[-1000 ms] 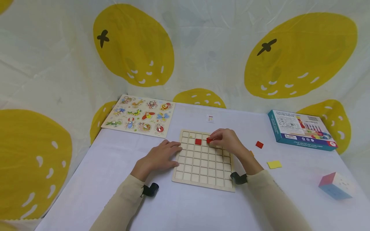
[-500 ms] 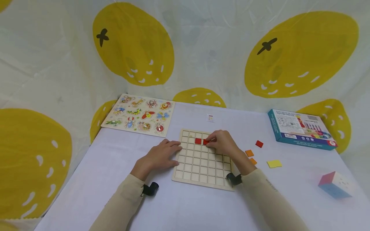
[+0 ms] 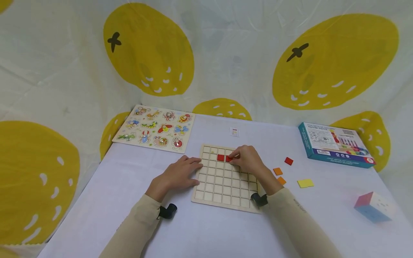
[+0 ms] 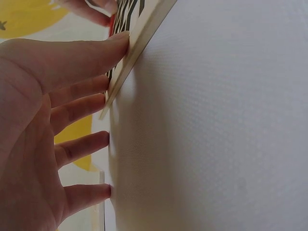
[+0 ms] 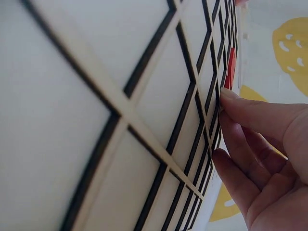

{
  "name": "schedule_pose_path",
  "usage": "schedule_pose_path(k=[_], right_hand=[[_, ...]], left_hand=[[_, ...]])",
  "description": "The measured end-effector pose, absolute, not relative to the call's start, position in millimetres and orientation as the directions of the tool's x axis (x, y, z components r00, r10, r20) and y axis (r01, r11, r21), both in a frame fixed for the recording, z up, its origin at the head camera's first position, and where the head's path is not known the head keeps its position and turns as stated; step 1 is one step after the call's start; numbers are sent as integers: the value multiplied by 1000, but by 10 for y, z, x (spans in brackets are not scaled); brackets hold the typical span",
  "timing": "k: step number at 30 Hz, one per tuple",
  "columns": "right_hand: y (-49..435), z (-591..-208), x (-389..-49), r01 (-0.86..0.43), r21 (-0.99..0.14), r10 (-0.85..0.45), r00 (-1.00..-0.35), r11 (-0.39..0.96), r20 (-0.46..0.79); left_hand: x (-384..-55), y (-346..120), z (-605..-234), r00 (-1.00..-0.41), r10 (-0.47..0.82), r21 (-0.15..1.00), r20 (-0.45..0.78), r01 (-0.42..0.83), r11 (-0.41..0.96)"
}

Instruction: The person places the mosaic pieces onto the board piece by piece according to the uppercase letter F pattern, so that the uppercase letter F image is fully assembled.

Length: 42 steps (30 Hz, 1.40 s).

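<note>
A square wooden grid board [image 3: 222, 188] lies flat on the white-covered table. One red square tile [image 3: 221, 157] sits in a cell of its second row from the far side. Immediately to the right, my right hand [image 3: 250, 160] pinches another red square tile [image 3: 228, 158] at the neighbouring cell, its fingers hiding part of it. My left hand [image 3: 179, 173] rests at the board's left edge, holding nothing. In the left wrist view its fingers are spread, with the thumb [image 4: 118, 47] against the board's rim. Past the right thumb [image 5: 231, 94], red shows in the right wrist view.
Right of the board lie a loose red tile [image 3: 289, 161], orange tiles [image 3: 278, 171] and yellow tiles [image 3: 305, 183]. A boxed toy [image 3: 335, 145] and a coloured cube [image 3: 373, 207] stand farther right. Behind are an insect puzzle board [image 3: 155, 128] and a small printed card [image 3: 234, 132].
My right hand has moved slightly left with the pinched red tile, bringing it beside the other red tile. The orange tiles have come into fuller view. My left hand has stayed in place.
</note>
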State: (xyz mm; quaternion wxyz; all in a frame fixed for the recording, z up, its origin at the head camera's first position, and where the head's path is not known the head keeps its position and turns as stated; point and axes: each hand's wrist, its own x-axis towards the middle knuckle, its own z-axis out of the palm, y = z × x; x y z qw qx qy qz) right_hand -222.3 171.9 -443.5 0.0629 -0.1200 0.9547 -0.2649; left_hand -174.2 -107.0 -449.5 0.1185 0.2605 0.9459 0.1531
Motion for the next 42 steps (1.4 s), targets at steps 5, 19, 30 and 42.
schedule_pose_path(k=[5,19,30,42], right_hand=[[1710,-4421,-2222,-183,-526,-250,-966,831,-60],[1697,-4422,-2211,-158,-534,-240,-967,830,-88],[1825,-4445,-2206,-166,-609,-308,-942,775,-135],[2426,-4260,-2186,-133,-577,-223,-971,806,-87]], left_hand=[[-1750,-1082,-4516,-834,535,348,-132,466,813],[-1749,-1091,-4519,-834,537,351,-131,468,811],[-1762,-1081,-4567,-834,532,353,-143,459,815],[-1750,-1090,-4551,-839,524,355,-147,450,819]])
